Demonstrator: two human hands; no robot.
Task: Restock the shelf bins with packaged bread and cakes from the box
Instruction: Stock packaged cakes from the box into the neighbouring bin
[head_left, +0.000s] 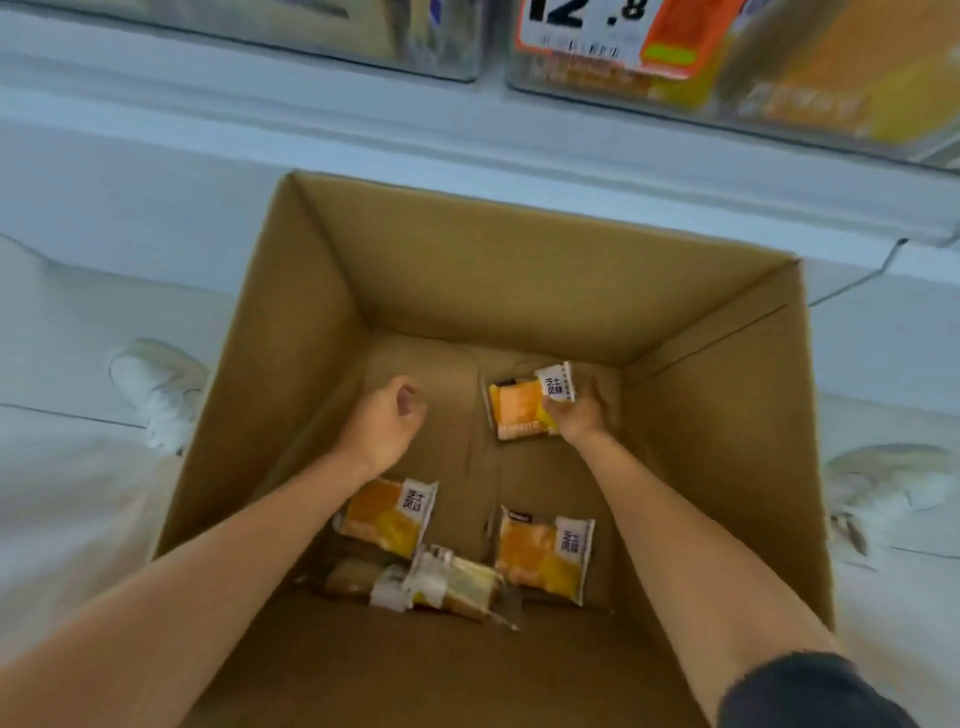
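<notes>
A deep cardboard box (322, 291) stands open on the floor below me. Both my arms reach down into it. My right hand (582, 415) grips an orange and white cake packet (524, 405) near the far right of the box floor. My left hand (387, 421) hovers left of it with curled fingers and holds nothing. On the box floor near me lie two more orange packets (387, 517) (543, 553) and a paler wrapped cake (447, 582).
Clear shelf bins (779, 78) with yellow packets hang at the top, one bearing a price tag (587, 26). White shoes stand left (156, 389) and right (883, 478) of the box on a pale floor.
</notes>
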